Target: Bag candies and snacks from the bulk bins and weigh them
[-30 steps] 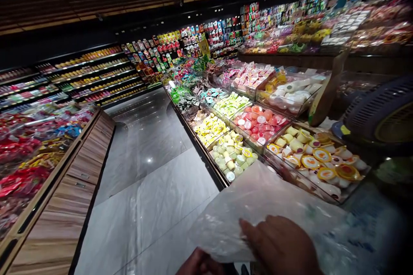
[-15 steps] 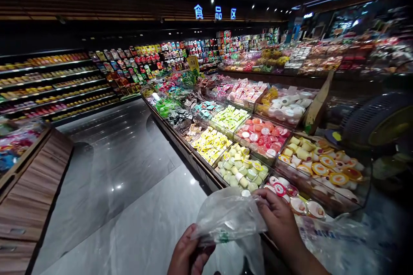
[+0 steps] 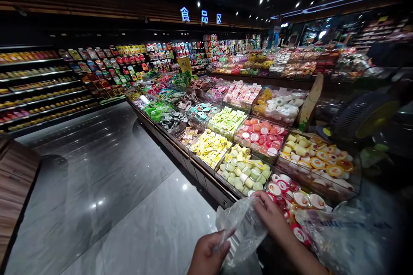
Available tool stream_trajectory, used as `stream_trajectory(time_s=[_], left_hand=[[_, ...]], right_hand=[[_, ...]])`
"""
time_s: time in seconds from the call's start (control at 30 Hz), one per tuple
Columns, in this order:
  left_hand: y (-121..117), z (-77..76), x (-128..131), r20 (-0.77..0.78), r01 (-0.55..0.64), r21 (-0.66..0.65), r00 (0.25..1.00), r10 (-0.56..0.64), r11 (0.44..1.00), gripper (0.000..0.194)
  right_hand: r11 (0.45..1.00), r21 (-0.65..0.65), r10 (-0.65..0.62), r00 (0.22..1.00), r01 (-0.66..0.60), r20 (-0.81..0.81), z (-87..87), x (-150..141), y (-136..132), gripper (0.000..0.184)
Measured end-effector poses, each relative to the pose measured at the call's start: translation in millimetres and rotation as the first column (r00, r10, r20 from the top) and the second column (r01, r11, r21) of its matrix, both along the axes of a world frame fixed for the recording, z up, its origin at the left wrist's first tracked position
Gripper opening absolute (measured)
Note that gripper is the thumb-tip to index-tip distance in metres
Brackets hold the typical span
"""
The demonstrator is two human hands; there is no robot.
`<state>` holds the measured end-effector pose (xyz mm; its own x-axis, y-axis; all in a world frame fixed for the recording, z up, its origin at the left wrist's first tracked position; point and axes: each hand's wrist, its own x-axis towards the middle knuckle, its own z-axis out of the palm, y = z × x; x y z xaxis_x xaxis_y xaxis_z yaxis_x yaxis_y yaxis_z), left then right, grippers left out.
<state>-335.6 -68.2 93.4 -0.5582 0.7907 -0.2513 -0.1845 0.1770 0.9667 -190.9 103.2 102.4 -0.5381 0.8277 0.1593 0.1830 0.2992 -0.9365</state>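
Observation:
A clear plastic bag [image 3: 243, 227] hangs crumpled between my two hands in front of the display counter. My left hand [image 3: 211, 251] pinches its lower left side between thumb and fingers. At the bag's upper right edge, my right hand [image 3: 270, 215] grips the film with closed fingers. Just beyond the bag lie pale green jelly cups [image 3: 247, 172] in a clear bin. Red and white lidded cups [image 3: 284, 191] sit close by my right hand. More clear plastic printed with blue marks [image 3: 342, 227] lies right of my right forearm.
Bins of yellow packets [image 3: 210, 148], red jelly cups [image 3: 260, 135] and orange-lidded cups [image 3: 318, 159] fill the counter. A fan [image 3: 361, 116] stands at the right. Grey tiled floor [image 3: 129, 206] runs along the left, with a wooden cabinet [image 3: 17, 172] at its edge.
My left hand has moved right and the bag, spread wide before, is now bunched more upright between my hands. The camera view has turned slightly to the right.

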Motion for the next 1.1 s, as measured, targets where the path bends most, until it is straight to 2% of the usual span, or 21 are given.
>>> stream_trajectory(time_s=[0.03,0.07,0.1,0.13,0.17,0.2,0.23,0.33,0.4,0.43,0.5,0.63,0.67,0.73,0.8,0.9,1.0,1.1], left_hand=[[7.0,0.2,-1.4,0.04,-0.013,-0.013,0.999,0.014,1.0,0.038],[15.2,1.9,-3.0,0.1,-0.035,-0.018,0.994,0.037,0.999,0.041],[24.5,4.8,-4.5,0.172,-0.056,-0.009,0.983,0.057,0.998,0.043],[34.5,9.0,-6.0,0.25,-0.067,0.013,0.966,0.062,0.998,0.043],[45.0,14.2,-7.7,0.332,-0.075,0.04,0.941,0.057,0.996,0.041],[55.8,20.0,-9.6,0.422,-0.082,0.06,0.905,0.049,0.995,0.039],[66.9,26.3,-11.9,0.514,-0.089,0.071,0.857,0.041,0.993,0.038],[101.5,45.1,-21.4,0.728,-0.091,0.064,0.686,0.016,0.994,0.031],[126.3,56.3,-28.6,0.796,-0.09,0.093,0.605,-0.02,0.992,0.028],[139.5,61.4,-32.0,0.81,-0.097,0.123,0.585,-0.044,0.988,0.027],[167.9,70.9,-37.7,0.816,-0.092,0.202,0.566,-0.116,0.975,0.027],[229.0,88.2,-47.4,0.818,-0.03,0.313,0.515,-0.254,0.949,0.023],[244.1,91.9,-50.0,0.821,-0.025,0.327,0.502,-0.271,0.945,0.023],[273.3,97.8,-55.9,0.821,-0.022,0.345,0.491,-0.29,0.938,0.026],[300.9,101.8,-62.9,0.815,-0.017,0.361,0.491,-0.307,0.932,0.031],[340.9,105.8,-76.0,0.8,0.015,0.399,0.482,-0.356,0.917,0.032],[382.2,111.3,-92.6,0.776,0.076,0.429,0.479,-0.41,0.9,0.028],[426.8,116.9,-110.9,0.755,0.12,0.417,0.507,-0.417,0.901,0.024]], right_hand=[[0.978,0.21,-0.006,1.0,0.007,-0.005,9.4,1.4,-5.6,0.019],[0.914,0.405,0.047,0.999,-0.037,-0.016,18.7,1.8,-11.0,0.023],[0.819,0.56,0.151,0.989,-0.125,0.0,26.6,0.8,-15.4,0.026],[0.711,0.662,0.267,0.962,-0.236,0.056,32.4,-1.6,-17.9,0.027],[0.621,0.706,0.35,0.926,-0.341,0.139,35.3,-5.1,-17.8,0.025],[0.572,0.704,0.379,0.897,-0.421,0.228,35.2,-9.2,-14.7,0.023],[0.568,0.676,0.354,0.881,-0.47,0.315,32.5,-13.3,-8.3,0.021],[0.637,0.552,0.197,0.806,-0.538,0.558,18.5,-18.5,27.5,0.015],[0.664,0.476,0.147,0.724,-0.577,0.674,15.3,-15.4,60.6,0.025],[0.671,0.463,0.132,0.708,-0.58,0.694,17.5,-13.0,78.5,0.029],[0.666,0.475,0.151,0.728,-0.574,0.669,28.7,-9.4,115.8,0.035],[0.633,0.5,0.333,0.791,-0.591,0.514,62.5,-12.3,192.4,0.035],[0.65,0.512,0.345,0.818,-0.562,0.459,70.1,-14.2,211.6,0.035],[0.719,0.526,0.309,0.887,-0.454,0.343,81.9,-17.7,250.3,0.035],[0.806,0.508,0.205,0.949,-0.302,0.239,88.2,-19.9,290.9,0.037],[0.9,0.428,0.004,0.983,-0.082,0.182,86.4,-21.7,357.7,0.038],[0.931,0.36,-0.139,0.968,0.055,0.21,76.2,-26.7,426.8,0.036],[0.927,0.36,-0.23,0.918,0.106,0.323,67.7,-42.8,489.9,0.035]])
